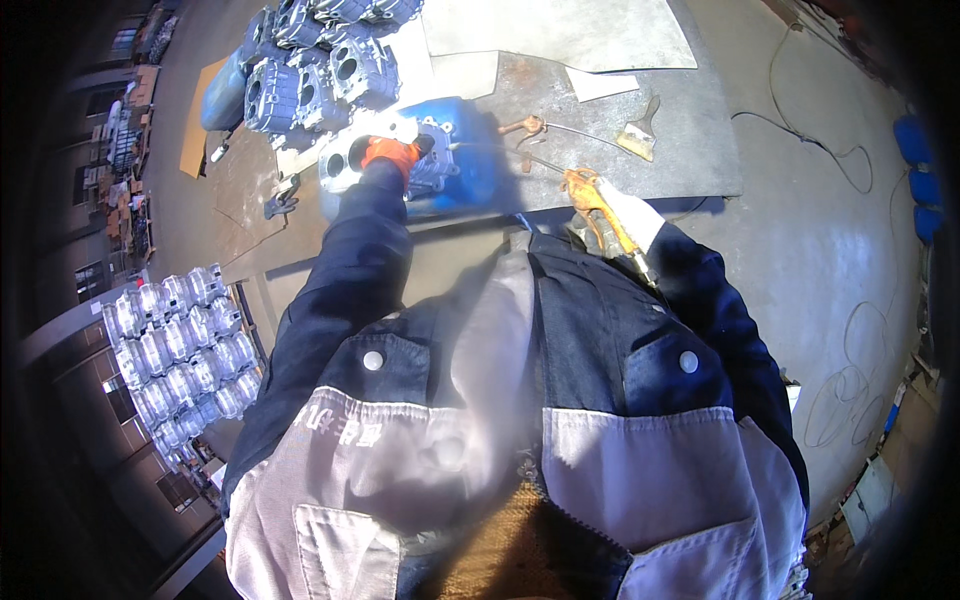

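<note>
My left hand (pixel 392 156), in an orange glove, grips the top of a grey metal casting (pixel 432 172) with large round bores. The casting rests on a blue plastic support (pixel 476 180) at the table's near edge. My right hand (pixel 622 216), in a whitish glove, is closed round a yellow-orange air blow gun (pixel 597 203). Its long thin nozzle points left towards the casting, with a gap between them. Fingers on the casting's far side are hidden.
More grey castings (pixel 318 85) are piled at the table's far left. A second blow gun (pixel 532 125) and a flat brush (pixel 640 132) lie on the metal table (pixel 690 150). Shiny castings (pixel 185 345) stand stacked at left. Hoses (pixel 800 135) trail over the floor at right.
</note>
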The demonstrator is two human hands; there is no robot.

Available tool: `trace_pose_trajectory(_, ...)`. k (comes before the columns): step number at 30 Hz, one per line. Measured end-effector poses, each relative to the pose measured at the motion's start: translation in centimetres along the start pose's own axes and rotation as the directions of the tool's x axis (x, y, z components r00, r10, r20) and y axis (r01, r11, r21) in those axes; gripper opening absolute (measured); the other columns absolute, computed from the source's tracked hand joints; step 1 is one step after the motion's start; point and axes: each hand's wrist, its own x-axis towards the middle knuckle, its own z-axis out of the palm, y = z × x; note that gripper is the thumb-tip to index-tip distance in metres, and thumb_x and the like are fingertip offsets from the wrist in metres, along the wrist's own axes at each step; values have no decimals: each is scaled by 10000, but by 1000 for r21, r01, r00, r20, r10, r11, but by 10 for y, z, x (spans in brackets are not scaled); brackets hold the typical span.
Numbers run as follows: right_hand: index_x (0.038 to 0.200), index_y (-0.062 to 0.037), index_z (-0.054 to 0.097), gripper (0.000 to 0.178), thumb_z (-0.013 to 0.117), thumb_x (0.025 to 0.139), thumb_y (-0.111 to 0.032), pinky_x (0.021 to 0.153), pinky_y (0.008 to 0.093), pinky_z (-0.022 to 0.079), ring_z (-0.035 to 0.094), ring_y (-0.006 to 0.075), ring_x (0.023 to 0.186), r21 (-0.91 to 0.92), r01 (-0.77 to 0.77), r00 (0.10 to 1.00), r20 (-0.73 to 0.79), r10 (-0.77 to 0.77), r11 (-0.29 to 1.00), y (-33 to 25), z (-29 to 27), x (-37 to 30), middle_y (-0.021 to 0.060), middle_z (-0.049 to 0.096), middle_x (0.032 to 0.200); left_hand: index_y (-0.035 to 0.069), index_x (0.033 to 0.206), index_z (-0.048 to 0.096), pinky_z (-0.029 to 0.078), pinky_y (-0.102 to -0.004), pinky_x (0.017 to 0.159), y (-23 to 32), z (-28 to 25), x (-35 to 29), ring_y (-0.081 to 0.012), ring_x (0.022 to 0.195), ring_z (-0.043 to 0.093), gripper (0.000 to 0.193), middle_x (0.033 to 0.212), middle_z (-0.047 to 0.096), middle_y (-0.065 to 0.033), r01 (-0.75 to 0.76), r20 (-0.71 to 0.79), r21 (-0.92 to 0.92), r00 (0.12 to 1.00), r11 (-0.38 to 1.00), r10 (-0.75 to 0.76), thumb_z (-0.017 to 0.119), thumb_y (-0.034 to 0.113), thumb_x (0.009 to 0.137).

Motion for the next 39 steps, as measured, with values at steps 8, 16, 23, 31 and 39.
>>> trace_pose_trajectory(8,1278,-43,550,466,498,982,-399,688,237,508,614,106,838,2,-99,988,-120,99,995,-9,-11,-23,43,651,1071,24,1232,482,451,-432,881,-55,-19,-52,-344,1116,552,579,1180,587,-175,-342,20,26,940,939,341,692,235,735)
trace_pose_trajectory(16,1265,-42,580,633,394,962,-565,855,302,443,563,182,1004,-586,-4,971,-196,-137,810,-21,14,49,129,616,1169,63,1313,448,283,-475,1087,-108,-3,-65,-274,1307,412,502,1363,483,-119,-553,66,499,792,667,607,509,183,830)
trace_pose_trajectory(23,1279,26,495,420,440,1015,-296,884,280,510,618,183,1023,-173,89,973,-196,-123,981,-3,-28,73,127,605,1186,81,1235,485,293,-450,1078,-97,-9,-73,-258,1240,471,539,1245,545,-102,-523,120,479,835,705,537,671,226,750)
trace_pose_trajectory(31,1225,-29,588,651,380,961,-585,718,302,483,588,174,849,-577,271,926,-61,-371,771,19,-57,105,141,654,930,82,1181,498,330,-437,1036,-100,-4,-72,-260,1191,492,676,1184,557,-105,-545,2,521,770,657,638,808,273,612)
trace_pose_trajectory(39,1218,-2,572,490,444,996,-421,777,272,476,611,156,889,-267,275,941,-123,-316,923,-2,-23,78,96,656,1009,79,1206,487,339,-434,1021,-106,3,-69,-261,1191,489,724,1189,554,-99,-552,-29,518,752,653,659,819,282,596)
